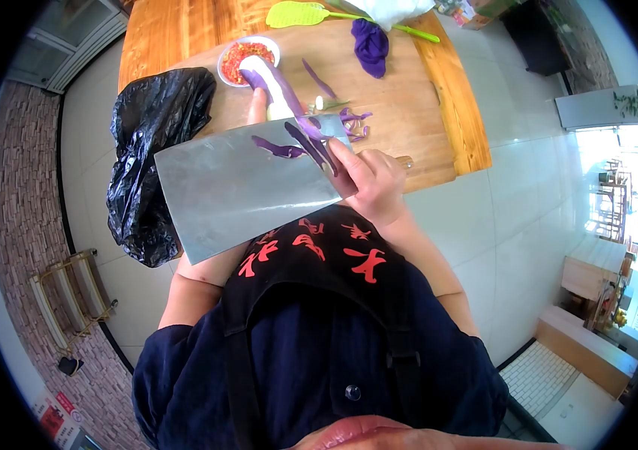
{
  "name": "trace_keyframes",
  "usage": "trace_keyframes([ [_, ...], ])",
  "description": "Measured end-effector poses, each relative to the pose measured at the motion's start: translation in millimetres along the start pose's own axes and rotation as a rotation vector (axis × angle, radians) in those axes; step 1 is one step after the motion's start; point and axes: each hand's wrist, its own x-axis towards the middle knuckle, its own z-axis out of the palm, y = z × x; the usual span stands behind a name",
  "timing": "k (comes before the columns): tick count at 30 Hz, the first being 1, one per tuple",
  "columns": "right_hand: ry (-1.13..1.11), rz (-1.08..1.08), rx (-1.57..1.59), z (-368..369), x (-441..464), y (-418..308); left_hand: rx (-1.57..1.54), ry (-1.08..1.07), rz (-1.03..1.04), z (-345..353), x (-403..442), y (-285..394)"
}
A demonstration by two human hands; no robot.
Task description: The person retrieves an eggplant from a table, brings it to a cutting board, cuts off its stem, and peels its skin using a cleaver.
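A broad cleaver (236, 187) lies across my view, its flat steel face turned up. My right hand (375, 180) is closed round its handle end, thumb along the blade's side. Dark purple peel strips (277, 148) cling to the steel. Beyond the blade is a long eggplant (281, 94), partly peeled, with white flesh showing along one side. Fingers of my left hand (257, 107) press against the eggplant's side; the blade covers the rest of that hand. The eggplant's far end overlaps the rim of a white bowl (277, 51) of chopped red chillies.
Under these is a wooden board (409, 112) on a wooden table (470, 142). Loose peelings (356, 124) lie on the board, with a purple cloth (370, 49) farther back. A green fly swatter (296, 13) crosses the far edge. A black plastic bag (155, 135) hangs at left.
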Motion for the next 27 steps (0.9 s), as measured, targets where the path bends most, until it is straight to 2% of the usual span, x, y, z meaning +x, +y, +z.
trace_keyframes([
  [1,-0.011,0.001,0.011,-2,2,-2,0.122,0.021,0.009,-3,4,4],
  [4,-0.08,-0.019,-0.001,-10,9,-11,0.215,0.228,0.122,19,3,-8],
  [8,-0.081,0.003,0.034,-9,7,-16,0.184,0.315,0.167,36,-3,-13],
  [11,-0.075,0.032,0.02,-9,8,-12,0.145,0.185,0.03,32,-6,-10],
  [13,-0.069,0.031,0.014,-9,10,-10,0.177,-0.08,0.232,11,5,-18],
  [14,-0.062,0.019,0.016,-9,13,-10,0.157,-0.138,0.247,10,8,-19],
  [18,-0.103,-0.026,0.031,-11,12,-12,0.118,-0.056,0.154,9,8,-20],
  [21,-0.007,-0.015,-0.004,-5,10,-4,0.118,-0.03,0.139,13,5,-21],
  [27,-0.036,-0.018,-0.011,-8,12,-2,0.137,0.001,0.106,16,1,-21],
])
